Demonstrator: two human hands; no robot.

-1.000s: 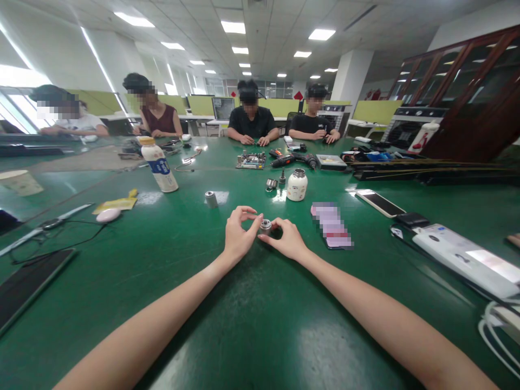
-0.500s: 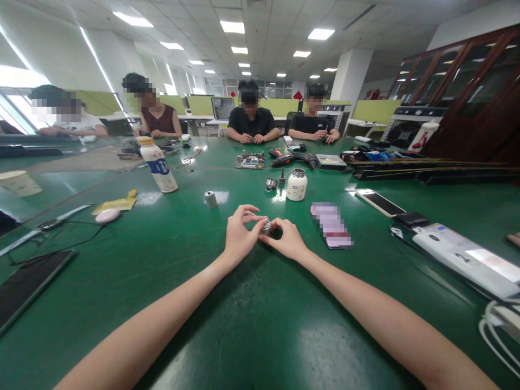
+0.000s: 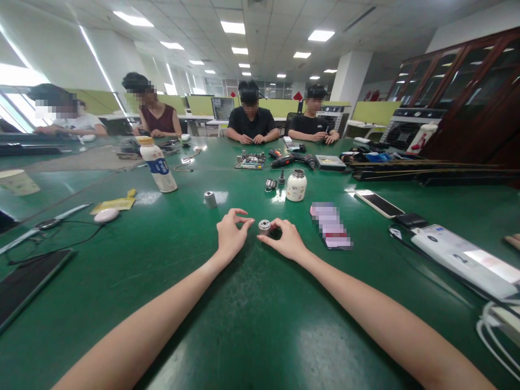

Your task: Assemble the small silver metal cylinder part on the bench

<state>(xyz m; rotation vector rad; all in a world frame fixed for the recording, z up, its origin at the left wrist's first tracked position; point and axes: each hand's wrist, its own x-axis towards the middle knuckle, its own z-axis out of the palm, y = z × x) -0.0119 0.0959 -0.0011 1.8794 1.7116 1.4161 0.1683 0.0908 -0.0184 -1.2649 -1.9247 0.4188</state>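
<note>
A green table (image 3: 203, 336) spreads under both your hands, and other people (image 3: 252, 125) are across from you. The metal cylinder (image 3: 264, 227) is between your two hands, upright on the table, with small dark openings in its top face. Your right hand (image 3: 287, 238) grips it between thumb and fingertips. Your left hand (image 3: 231, 234) is just beside it, apart, thumb and finger close together; whether they pinch something tiny, I cannot tell. I judge this piece to be in the middle of handling, but how much is done or left does not show. Ahead of your left hand stands a second cylinder (image 3: 210, 200), untouched by either hand; whether it is finished, I cannot tell. Ahead of your right hand stands a white jar (image 3: 296, 187).
</note>
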